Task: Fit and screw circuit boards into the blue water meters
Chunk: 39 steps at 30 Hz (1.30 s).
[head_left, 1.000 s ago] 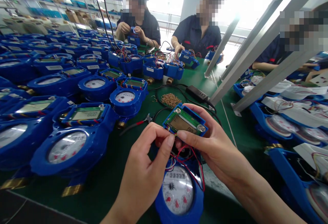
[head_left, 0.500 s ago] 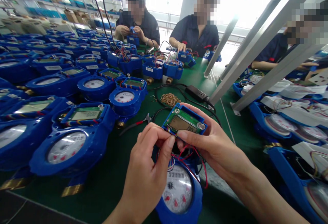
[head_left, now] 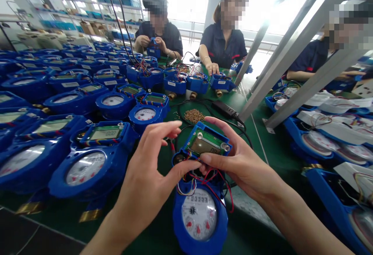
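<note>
My right hand (head_left: 233, 154) grips a blue-framed LCD circuit board (head_left: 204, 146) by its right side, thumb across the lower edge. The board is tilted above a blue water meter (head_left: 199, 216) with a white dial. Red, yellow and white wires (head_left: 201, 179) hang between the board and the meter. To the left, my left hand (head_left: 154, 169) is open, its fingers raised well apart from the thumb. That thumb's tip lies by the wires at the board's lower edge; whether it touches them I cannot tell.
Rows of blue meters (head_left: 84, 165) fill the left side. Behind the board lie a pile of small brass screws (head_left: 194, 115) and a black power strip (head_left: 223, 109). Metal posts (head_left: 279, 64) rise at right, beside more meters (head_left: 317, 142). Co-workers sit across the green table.
My left fingers have come off the wires and spread up and left, away from the thumb. The board stays in my right hand. A co-worker's hand and meter across the table have shifted.
</note>
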Each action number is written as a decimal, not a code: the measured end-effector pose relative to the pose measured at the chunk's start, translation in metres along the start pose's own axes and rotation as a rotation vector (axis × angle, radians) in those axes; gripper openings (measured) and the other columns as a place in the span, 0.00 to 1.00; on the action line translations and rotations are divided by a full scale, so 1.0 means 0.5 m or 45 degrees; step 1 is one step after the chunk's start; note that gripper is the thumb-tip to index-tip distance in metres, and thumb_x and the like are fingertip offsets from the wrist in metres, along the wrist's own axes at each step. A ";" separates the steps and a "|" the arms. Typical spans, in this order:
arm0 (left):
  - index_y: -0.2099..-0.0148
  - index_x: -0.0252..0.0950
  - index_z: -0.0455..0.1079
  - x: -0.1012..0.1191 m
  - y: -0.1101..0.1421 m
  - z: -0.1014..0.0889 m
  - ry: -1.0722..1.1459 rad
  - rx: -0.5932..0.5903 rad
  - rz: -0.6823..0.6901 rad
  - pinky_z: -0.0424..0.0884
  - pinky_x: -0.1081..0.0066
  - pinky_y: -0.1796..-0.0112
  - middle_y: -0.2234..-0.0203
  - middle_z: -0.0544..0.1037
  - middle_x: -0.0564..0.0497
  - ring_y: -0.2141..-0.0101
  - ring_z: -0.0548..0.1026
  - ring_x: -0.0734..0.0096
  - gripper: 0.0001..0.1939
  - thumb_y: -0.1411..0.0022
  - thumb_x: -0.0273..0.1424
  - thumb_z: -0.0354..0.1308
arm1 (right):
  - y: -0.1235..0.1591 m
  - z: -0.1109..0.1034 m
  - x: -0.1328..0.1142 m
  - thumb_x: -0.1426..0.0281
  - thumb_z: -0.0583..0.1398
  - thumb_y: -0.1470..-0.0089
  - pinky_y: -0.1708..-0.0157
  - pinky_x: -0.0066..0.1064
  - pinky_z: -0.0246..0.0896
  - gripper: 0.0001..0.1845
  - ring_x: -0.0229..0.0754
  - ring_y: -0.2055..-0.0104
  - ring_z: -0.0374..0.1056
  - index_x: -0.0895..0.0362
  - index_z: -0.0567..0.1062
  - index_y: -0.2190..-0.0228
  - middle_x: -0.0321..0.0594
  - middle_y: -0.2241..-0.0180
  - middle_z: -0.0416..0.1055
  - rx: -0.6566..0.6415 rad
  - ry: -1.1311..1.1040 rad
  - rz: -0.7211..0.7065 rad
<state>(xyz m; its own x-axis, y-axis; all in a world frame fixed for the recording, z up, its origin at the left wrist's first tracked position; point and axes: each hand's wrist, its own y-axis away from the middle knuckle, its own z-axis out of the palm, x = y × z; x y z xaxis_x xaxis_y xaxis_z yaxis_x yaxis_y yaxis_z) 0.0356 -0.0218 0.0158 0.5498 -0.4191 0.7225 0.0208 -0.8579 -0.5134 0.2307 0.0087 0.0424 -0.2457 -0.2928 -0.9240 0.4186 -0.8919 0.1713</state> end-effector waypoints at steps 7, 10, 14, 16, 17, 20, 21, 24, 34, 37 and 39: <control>0.33 0.56 0.59 -0.018 -0.091 -0.023 0.100 -0.608 0.290 0.63 0.73 0.38 0.35 0.68 0.58 0.37 0.68 0.68 0.40 0.45 0.45 0.70 | -0.006 -0.016 -0.004 0.76 0.74 0.54 0.45 0.37 0.70 0.42 0.45 0.46 0.74 0.49 0.67 0.41 0.41 0.45 0.74 -0.126 0.088 -0.051; 0.34 0.54 0.63 -0.021 -0.096 -0.027 0.073 -0.669 0.301 0.66 0.70 0.39 0.38 0.73 0.56 0.39 0.71 0.65 0.39 0.46 0.44 0.71 | -0.007 -0.021 -0.007 0.75 0.74 0.55 0.45 0.37 0.70 0.42 0.46 0.45 0.73 0.51 0.68 0.40 0.41 0.45 0.74 -0.166 0.134 -0.011; 0.37 0.50 0.68 -0.021 -0.088 -0.030 0.057 -0.682 0.282 0.72 0.63 0.43 0.43 0.78 0.51 0.44 0.76 0.58 0.36 0.47 0.41 0.72 | -0.004 -0.021 -0.009 0.76 0.75 0.57 0.51 0.34 0.73 0.46 0.43 0.52 0.76 0.50 0.67 0.39 0.39 0.50 0.78 -0.151 0.155 0.053; 0.38 0.48 0.68 -0.021 -0.085 -0.028 0.057 -0.674 0.304 0.72 0.64 0.44 0.44 0.78 0.50 0.45 0.77 0.59 0.34 0.46 0.39 0.72 | -0.003 -0.020 -0.009 0.77 0.75 0.57 0.54 0.32 0.74 0.46 0.42 0.53 0.77 0.50 0.66 0.39 0.39 0.52 0.79 -0.154 0.143 0.069; 0.39 0.46 0.68 -0.020 -0.083 -0.026 0.052 -0.657 0.330 0.73 0.65 0.45 0.45 0.78 0.49 0.45 0.77 0.59 0.33 0.46 0.39 0.72 | -0.004 -0.020 -0.009 0.77 0.75 0.58 0.55 0.31 0.74 0.47 0.42 0.54 0.77 0.51 0.66 0.39 0.39 0.53 0.79 -0.156 0.131 0.076; 0.42 0.42 0.68 -0.019 -0.075 -0.020 0.003 -0.540 0.415 0.73 0.70 0.47 0.47 0.78 0.48 0.47 0.78 0.64 0.30 0.45 0.36 0.72 | -0.006 -0.022 -0.009 0.75 0.75 0.56 0.61 0.29 0.75 0.50 0.40 0.62 0.78 0.50 0.61 0.36 0.38 0.58 0.80 -0.181 0.103 0.122; 0.43 0.41 0.67 -0.019 -0.071 -0.018 -0.023 -0.494 0.428 0.73 0.71 0.47 0.48 0.78 0.48 0.48 0.78 0.65 0.30 0.45 0.36 0.72 | -0.006 -0.023 -0.010 0.73 0.74 0.54 0.62 0.29 0.75 0.50 0.39 0.64 0.78 0.49 0.60 0.35 0.38 0.60 0.80 -0.197 0.107 0.127; 0.44 0.39 0.67 -0.024 -0.059 -0.017 -0.086 -0.350 0.391 0.73 0.73 0.47 0.50 0.79 0.48 0.49 0.78 0.67 0.28 0.45 0.35 0.72 | 0.000 -0.027 -0.019 0.68 0.70 0.45 0.57 0.34 0.75 0.46 0.41 0.60 0.78 0.45 0.55 0.33 0.37 0.60 0.79 -0.236 0.241 0.070; 0.45 0.39 0.70 -0.042 -0.042 -0.017 -0.120 -0.171 0.163 0.72 0.71 0.47 0.50 0.79 0.50 0.51 0.78 0.67 0.27 0.46 0.35 0.72 | 0.045 0.013 -0.007 0.75 0.63 0.40 0.53 0.37 0.72 0.12 0.44 0.52 0.69 0.50 0.78 0.56 0.43 0.51 0.65 0.183 1.508 -0.840; 0.44 0.39 0.70 -0.044 -0.042 -0.016 -0.108 -0.168 0.147 0.72 0.72 0.46 0.50 0.79 0.51 0.51 0.78 0.68 0.28 0.46 0.35 0.72 | 0.033 0.021 0.014 0.81 0.61 0.40 0.56 0.36 0.71 0.13 0.44 0.53 0.66 0.54 0.78 0.57 0.44 0.55 0.66 0.160 1.644 -1.026; 0.44 0.40 0.70 -0.046 -0.041 -0.016 -0.110 -0.164 0.152 0.73 0.72 0.46 0.50 0.80 0.52 0.51 0.79 0.68 0.28 0.46 0.36 0.72 | 0.025 0.022 0.022 0.82 0.61 0.40 0.56 0.34 0.70 0.13 0.43 0.53 0.64 0.56 0.77 0.57 0.43 0.57 0.67 0.148 1.649 -1.117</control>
<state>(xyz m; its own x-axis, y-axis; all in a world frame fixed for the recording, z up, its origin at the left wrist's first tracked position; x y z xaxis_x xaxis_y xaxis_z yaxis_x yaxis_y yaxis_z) 0.0159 0.0030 0.0135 0.6117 -0.4977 0.6149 -0.1529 -0.8370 -0.5253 0.2235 -0.0094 0.0382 0.5474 0.7413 -0.3885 0.4716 -0.6567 -0.5886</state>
